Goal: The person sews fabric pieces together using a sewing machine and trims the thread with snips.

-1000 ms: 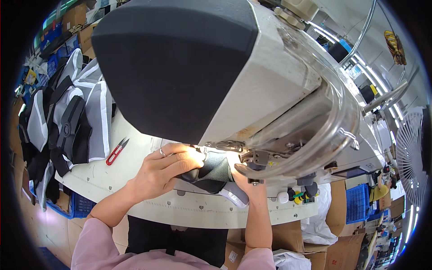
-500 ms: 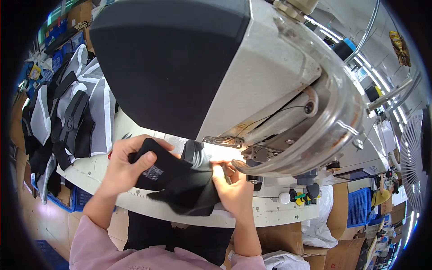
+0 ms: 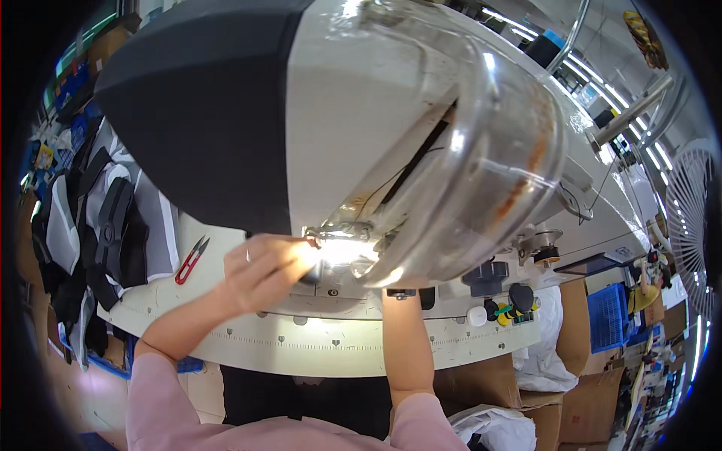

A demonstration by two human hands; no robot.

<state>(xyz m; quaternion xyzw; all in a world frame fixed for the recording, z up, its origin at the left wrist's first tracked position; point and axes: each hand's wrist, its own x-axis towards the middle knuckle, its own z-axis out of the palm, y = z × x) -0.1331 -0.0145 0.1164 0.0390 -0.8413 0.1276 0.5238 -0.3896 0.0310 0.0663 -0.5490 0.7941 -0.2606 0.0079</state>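
Left hand [image 3: 263, 270]: fingers bent and drawn together at the brightly lit needle area; glare hides the tips, so whether they are clamped on anything cannot be told. A dark, smooth patch shows beneath them, material unclear. Right hand: hidden behind the machine's guard, state undeterminable; its bare forearm [image 3: 408, 338] rises from below. The sewing machine [image 3: 350, 128] stands directly ahead, pale hard casing beside a matte black, angular cover [image 3: 203, 113]. Its curved guard [image 3: 519, 150] is transparent, with a rust-coloured streak. The table [image 3: 316, 342] is pale, curve-fronted, scale-marked. Red-handled snips [image 3: 192, 260] lie left, near soft grey-and-black fabric pieces [image 3: 64, 225], heaped.
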